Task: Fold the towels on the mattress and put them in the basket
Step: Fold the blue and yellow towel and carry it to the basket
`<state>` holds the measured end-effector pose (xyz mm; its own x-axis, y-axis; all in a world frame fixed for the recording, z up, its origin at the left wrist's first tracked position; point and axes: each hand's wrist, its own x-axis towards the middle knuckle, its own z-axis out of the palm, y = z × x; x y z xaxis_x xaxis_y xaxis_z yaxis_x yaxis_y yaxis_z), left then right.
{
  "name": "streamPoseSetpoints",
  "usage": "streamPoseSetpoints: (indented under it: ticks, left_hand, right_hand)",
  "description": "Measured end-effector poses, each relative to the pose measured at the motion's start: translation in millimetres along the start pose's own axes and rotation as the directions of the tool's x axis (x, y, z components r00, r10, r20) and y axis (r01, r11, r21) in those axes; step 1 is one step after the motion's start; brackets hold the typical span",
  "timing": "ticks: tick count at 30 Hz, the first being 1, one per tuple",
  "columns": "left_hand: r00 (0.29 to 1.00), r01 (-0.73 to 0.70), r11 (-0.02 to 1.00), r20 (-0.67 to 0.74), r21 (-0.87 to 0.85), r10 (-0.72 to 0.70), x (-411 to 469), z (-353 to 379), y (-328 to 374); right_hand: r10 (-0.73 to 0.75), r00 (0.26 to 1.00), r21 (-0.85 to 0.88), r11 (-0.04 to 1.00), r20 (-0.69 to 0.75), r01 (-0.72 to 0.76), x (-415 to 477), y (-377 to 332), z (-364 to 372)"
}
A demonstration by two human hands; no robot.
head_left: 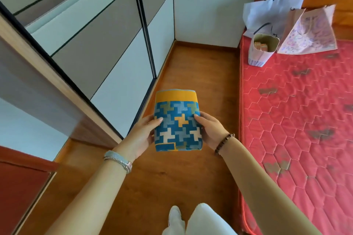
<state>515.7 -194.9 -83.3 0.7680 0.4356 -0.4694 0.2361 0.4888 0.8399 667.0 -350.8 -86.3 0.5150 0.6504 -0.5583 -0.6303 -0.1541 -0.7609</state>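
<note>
A folded towel (177,120), blue with a yellow, white and grey pattern and a yellow band at its far end, is held flat above the wooden floor. My left hand (142,135) grips its left edge, thumb on top. My right hand (210,129) grips its right edge the same way. The red quilted mattress (298,116) lies to the right with no towels on the part I can see. No basket is in view.
Sliding wardrobe doors (95,47) run along the left. At the mattress's far end stand a small open paper bag (262,49) and two larger paper bags (290,25). The wooden floor (200,74) stretches ahead to a white wall. My leg (202,221) shows below.
</note>
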Motion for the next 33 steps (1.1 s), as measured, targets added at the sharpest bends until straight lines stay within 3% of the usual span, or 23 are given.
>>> streamPoseSetpoints:
  ticks: [9, 33]
  left_hand:
    - [0.993, 0.069, 0.997, 0.088, 0.041, -0.073, 74.9, 34.8, 14.2]
    - [0.981, 0.077, 0.995, 0.175, 0.070, -0.088, 304.7, 190.1, 109.9]
  right_hand:
    - [-0.043, 0.992, 0.055, 0.997, -0.119, 0.050, 27.3, -28.3, -42.0]
    - [-0.092, 0.977, 0.179, 0.976, -0.192, 0.127, 171.9, -201.9, -181.6]
